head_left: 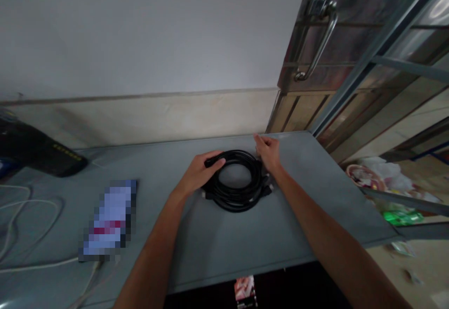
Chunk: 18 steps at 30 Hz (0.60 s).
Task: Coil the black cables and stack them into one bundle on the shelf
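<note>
Head view: black cable coil (pixel 235 200) lies on grey counter (pixel 210 248). Left hand (pixel 199 173) pinches coil's upper-left side. Right hand (pixel 268 154) curled at its upper right; can't tell if gripping. Pixelated phone (pixel 109 220) well left.

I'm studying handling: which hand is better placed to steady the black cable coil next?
Probably the left hand: its fingers hold the upper left of the coil. The right hand is curled at the upper right, its grip unclear.
</note>
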Motion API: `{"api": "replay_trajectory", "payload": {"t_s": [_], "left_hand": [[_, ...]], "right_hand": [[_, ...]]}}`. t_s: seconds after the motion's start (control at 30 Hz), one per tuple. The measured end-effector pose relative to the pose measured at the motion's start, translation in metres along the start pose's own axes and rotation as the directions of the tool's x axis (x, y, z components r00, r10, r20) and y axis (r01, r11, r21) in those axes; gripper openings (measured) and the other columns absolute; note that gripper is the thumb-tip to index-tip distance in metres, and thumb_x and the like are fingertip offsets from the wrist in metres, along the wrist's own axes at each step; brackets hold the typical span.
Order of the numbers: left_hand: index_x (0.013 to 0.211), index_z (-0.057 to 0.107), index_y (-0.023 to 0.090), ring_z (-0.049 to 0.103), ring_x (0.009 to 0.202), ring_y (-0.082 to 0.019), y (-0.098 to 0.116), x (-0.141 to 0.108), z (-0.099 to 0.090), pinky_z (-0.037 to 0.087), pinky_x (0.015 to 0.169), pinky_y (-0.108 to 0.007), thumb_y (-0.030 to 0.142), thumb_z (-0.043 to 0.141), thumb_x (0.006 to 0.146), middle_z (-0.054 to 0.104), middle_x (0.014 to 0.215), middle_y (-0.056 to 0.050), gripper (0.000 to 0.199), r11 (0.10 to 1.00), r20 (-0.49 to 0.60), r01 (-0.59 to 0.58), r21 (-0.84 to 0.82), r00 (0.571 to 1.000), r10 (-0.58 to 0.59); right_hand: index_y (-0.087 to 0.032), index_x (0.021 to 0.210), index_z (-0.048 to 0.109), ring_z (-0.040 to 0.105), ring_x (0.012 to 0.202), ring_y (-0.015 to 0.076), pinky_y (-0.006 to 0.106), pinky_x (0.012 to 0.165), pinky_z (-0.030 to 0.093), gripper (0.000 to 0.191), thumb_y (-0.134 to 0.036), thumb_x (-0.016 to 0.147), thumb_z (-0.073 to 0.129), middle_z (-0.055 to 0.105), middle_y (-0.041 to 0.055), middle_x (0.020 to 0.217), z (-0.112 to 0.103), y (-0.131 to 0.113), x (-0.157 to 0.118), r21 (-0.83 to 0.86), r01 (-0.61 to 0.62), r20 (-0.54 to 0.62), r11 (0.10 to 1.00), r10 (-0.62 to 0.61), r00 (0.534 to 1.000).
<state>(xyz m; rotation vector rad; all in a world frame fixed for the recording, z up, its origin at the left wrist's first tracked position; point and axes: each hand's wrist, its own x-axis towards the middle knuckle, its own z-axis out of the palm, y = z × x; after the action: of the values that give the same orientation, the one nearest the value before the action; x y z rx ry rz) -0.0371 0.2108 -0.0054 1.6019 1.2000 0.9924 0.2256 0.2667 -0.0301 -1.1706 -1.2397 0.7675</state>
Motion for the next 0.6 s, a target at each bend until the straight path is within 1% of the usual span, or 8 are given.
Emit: {"api": "replay_trajectory", "payload": {"t_s": [0.1, 0.2, 0.27, 0.3, 0.37, 0.43, 0.5, 0.6], "left_hand": [[0.104, 0.089, 0.020, 0.078, 0.108, -0.035, 0.000, 0.000, -0.007, 0.060, 0.095, -0.044, 0.072, 0.077, 0.092, 0.086, 0.112, -0.014, 0.054, 0.978, -0.118, 0.077, -0.194, 0.988, -0.101], [0.096, 0.085, 0.019, 0.077, 0.097, -0.027, -0.002, 0.004, -0.009, 0.058, 0.083, -0.035, 0.074, 0.081, 0.088, 0.084, 0.103, -0.013, 0.056, 0.938, -0.357, -0.030, -0.345, 0.929, -0.102], [0.085, 0.078, 0.020, 0.072, 0.080, -0.019, -0.003, 0.007, -0.011, 0.054, 0.072, -0.028, 0.070, 0.086, 0.086, 0.079, 0.088, -0.007, 0.050, 0.879, -0.464, -0.122, -0.461, 0.877, -0.121], [0.079, 0.073, 0.020, 0.065, 0.068, -0.014, -0.002, 0.007, -0.012, 0.049, 0.064, -0.026, 0.067, 0.087, 0.086, 0.072, 0.077, -0.003, 0.049, 0.832, -0.473, -0.144, -0.535, 0.868, -0.153], [0.070, 0.059, 0.021, 0.046, 0.051, -0.009, 0.000, 0.006, -0.016, 0.036, 0.050, -0.024, 0.059, 0.087, 0.089, 0.051, 0.062, 0.005, 0.051, 0.722, -0.422, -0.148, -0.676, 0.881, -0.214], [0.065, 0.046, 0.022, 0.029, 0.044, -0.007, 0.004, 0.003, -0.021, 0.025, 0.043, -0.025, 0.050, 0.084, 0.093, 0.034, 0.057, 0.009, 0.055, 0.631, -0.356, -0.129, -0.765, 0.902, -0.246], [0.064, 0.036, 0.023, 0.021, 0.043, -0.008, 0.008, 0.000, -0.023, 0.020, 0.042, -0.027, 0.041, 0.080, 0.097, 0.025, 0.055, 0.010, 0.058, 0.579, -0.325, -0.112, -0.807, 0.904, -0.278], [0.065, 0.027, 0.024, 0.018, 0.042, -0.009, 0.012, -0.002, -0.023, 0.018, 0.041, -0.029, 0.031, 0.072, 0.101, 0.020, 0.053, 0.009, 0.058, 0.545, -0.318, -0.091, -0.833, 0.886, -0.338]], "right_hand": [[-0.025, 0.056, 0.032, 0.025, 0.049, 0.0088, 0.029, 0.046, 0.019, 0.072, -0.074, 0.089, 0.073, 0.032, -0.0048, 0.050, 0.000, 0.003, -0.001, 0.068, -0.095, 0.048, 0.993, 0.092, 0.995], [-0.025, 0.054, 0.035, 0.027, 0.047, 0.0085, 0.028, 0.045, 0.021, 0.068, -0.068, 0.087, 0.077, 0.033, -0.0047, 0.049, 0.001, 0.003, -0.003, 0.085, -0.086, 0.051, 0.993, 0.081, 0.995], [-0.026, 0.055, 0.034, 0.028, 0.046, 0.0086, 0.028, 0.045, 0.021, 0.067, -0.067, 0.086, 0.076, 0.032, -0.0052, 0.048, 0.001, 0.003, -0.002, 0.118, -0.088, 0.046, 0.989, 0.083, 0.996], [-0.026, 0.055, 0.033, 0.028, 0.045, 0.0087, 0.028, 0.044, 0.021, 0.067, -0.068, 0.086, 0.076, 0.031, -0.0056, 0.048, 0.001, 0.003, -0.002, 0.139, -0.091, 0.045, 0.986, 0.086, 0.995], [-0.027, 0.057, 0.030, 0.026, 0.044, 0.0083, 0.029, 0.043, 0.019, 0.068, -0.068, 0.085, 0.077, 0.029, -0.0068, 0.048, 0.000, 0.004, -0.002, 0.185, -0.101, 0.048, 0.978, 0.093, 0.994], [-0.027, 0.058, 0.027, 0.024, 0.044, 0.0077, 0.029, 0.043, 0.018, 0.071, -0.068, 0.083, 0.080, 0.026, -0.0079, 0.049, 0.000, 0.004, -0.003, 0.229, -0.114, 0.063, 0.967, 0.102, 0.993], [-0.028, 0.059, 0.025, 0.022, 0.044, 0.0072, 0.029, 0.043, 0.017, 0.074, -0.069, 0.082, 0.082, 0.023, -0.0086, 0.051, 0.000, 0.003, -0.005, 0.269, -0.132, 0.084, 0.954, 0.113, 0.990], [-0.027, 0.061, 0.026, 0.021, 0.046, 0.0070, 0.028, 0.044, 0.019, 0.075, -0.067, 0.081, 0.085, 0.024, -0.0089, 0.052, -0.001, 0.000, -0.008, 0.343, -0.138, 0.100, 0.929, 0.110, 0.989]]}}
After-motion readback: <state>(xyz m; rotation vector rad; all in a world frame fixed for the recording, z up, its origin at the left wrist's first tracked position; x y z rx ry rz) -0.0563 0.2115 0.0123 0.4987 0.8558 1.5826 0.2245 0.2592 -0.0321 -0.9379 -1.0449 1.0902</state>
